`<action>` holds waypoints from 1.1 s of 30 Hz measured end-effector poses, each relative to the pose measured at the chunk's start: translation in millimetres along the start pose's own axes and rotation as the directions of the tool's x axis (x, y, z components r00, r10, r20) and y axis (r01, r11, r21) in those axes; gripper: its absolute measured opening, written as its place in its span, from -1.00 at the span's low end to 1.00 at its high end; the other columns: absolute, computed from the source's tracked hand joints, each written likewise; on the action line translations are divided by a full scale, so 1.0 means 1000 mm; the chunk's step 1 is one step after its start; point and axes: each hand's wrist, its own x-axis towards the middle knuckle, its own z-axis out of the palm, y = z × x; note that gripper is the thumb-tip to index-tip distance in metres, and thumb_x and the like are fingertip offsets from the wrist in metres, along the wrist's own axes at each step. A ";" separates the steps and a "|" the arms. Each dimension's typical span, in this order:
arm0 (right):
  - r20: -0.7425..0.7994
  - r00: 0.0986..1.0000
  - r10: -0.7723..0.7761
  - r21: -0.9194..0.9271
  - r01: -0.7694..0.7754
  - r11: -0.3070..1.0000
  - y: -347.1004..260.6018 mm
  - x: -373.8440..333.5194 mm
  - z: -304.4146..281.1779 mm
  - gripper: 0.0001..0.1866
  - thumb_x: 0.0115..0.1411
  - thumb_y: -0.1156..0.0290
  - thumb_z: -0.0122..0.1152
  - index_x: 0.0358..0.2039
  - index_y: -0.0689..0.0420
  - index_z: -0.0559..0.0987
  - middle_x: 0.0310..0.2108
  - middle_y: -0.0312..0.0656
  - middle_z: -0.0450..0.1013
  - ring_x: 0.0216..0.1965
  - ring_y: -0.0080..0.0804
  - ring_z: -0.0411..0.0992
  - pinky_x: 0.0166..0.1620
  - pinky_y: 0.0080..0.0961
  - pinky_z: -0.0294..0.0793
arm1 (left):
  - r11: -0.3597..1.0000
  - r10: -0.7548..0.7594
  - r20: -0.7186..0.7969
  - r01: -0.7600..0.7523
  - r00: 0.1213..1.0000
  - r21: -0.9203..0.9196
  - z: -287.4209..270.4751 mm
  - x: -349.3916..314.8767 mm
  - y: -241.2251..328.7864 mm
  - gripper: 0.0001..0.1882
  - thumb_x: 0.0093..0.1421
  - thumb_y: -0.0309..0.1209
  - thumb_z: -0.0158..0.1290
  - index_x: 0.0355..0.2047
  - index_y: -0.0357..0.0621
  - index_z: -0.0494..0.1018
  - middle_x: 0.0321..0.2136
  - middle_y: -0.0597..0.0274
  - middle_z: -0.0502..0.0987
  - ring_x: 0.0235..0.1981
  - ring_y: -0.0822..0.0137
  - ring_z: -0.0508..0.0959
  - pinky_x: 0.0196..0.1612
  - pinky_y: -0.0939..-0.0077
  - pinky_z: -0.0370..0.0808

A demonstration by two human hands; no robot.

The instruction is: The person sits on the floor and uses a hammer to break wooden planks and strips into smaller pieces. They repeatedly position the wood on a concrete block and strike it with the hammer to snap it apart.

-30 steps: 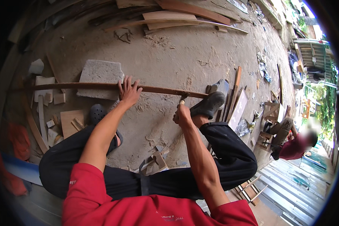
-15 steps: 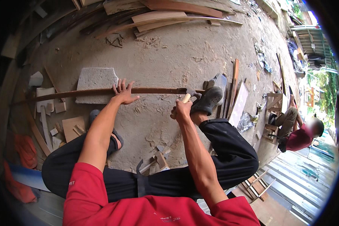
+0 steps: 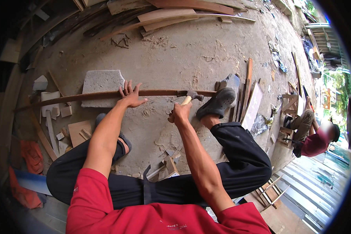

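A long, thin strip of dark brown wood (image 3: 160, 93) runs from side to side in front of me. My left hand (image 3: 131, 96) lies on it with fingers spread, beside the right edge of a pale rough slab (image 3: 102, 81) under the strip. In my right hand (image 3: 179, 113) is a claw hammer (image 3: 187, 100), gripped by its light wooden handle. Its dark head is over the strip; whether it touches the wood I cannot tell. The strip's right end reaches my grey clog (image 3: 219, 103), which stands beside a grey block (image 3: 231, 84).
Boards (image 3: 175, 17) are stacked at the far side. More planks (image 3: 250, 93) lie right of my foot. Wood offcuts (image 3: 80, 130) and an orange cloth (image 3: 30, 156) are at the left. Another person (image 3: 315, 140) sits at the right beside a wooden frame (image 3: 289, 105).
My right hand has moved the hammer left along the strip, away from my clog. My left hand stays spread on the wood. The whole view has shifted slightly.
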 end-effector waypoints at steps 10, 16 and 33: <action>0.563 0.771 0.298 -0.228 -0.201 0.953 -0.044 0.044 -0.122 -0.75 0.21 0.50 0.09 -0.11 0.09 0.33 -0.53 -0.30 0.28 -0.67 -0.60 0.23 -0.67 -0.64 0.30 | 1.000 -0.005 0.003 0.005 1.000 0.018 -0.001 -0.002 0.002 0.13 0.04 0.32 0.04 0.39 0.19 -0.35 0.35 -0.22 -0.61 0.32 -0.15 -0.74 0.23 -0.30 -0.63; 0.638 0.733 0.234 -0.124 -0.202 0.971 -0.021 0.046 -0.143 -0.65 0.20 0.51 0.09 0.00 0.08 0.32 -0.46 -0.28 0.29 -0.67 -0.60 0.24 -0.69 -0.65 0.29 | 1.000 0.008 -0.052 -0.006 0.999 0.030 -0.001 -0.009 0.007 0.08 0.05 0.31 0.02 0.39 0.12 -0.23 0.38 -0.19 -0.46 0.36 -0.12 -0.62 0.26 -0.26 -0.61; 0.076 0.997 -0.001 0.166 -0.011 0.986 0.013 0.016 -0.028 -0.69 0.11 0.57 -0.04 -0.13 0.19 0.19 -0.53 -0.12 0.29 -0.66 -0.34 0.36 -0.72 -0.36 0.40 | 0.939 -0.338 -0.434 0.330 0.835 -0.095 0.004 -0.042 0.043 -0.03 0.19 0.23 -0.13 0.41 0.23 -0.37 0.38 -0.17 -0.51 0.39 -0.14 -0.54 0.33 -0.13 -0.54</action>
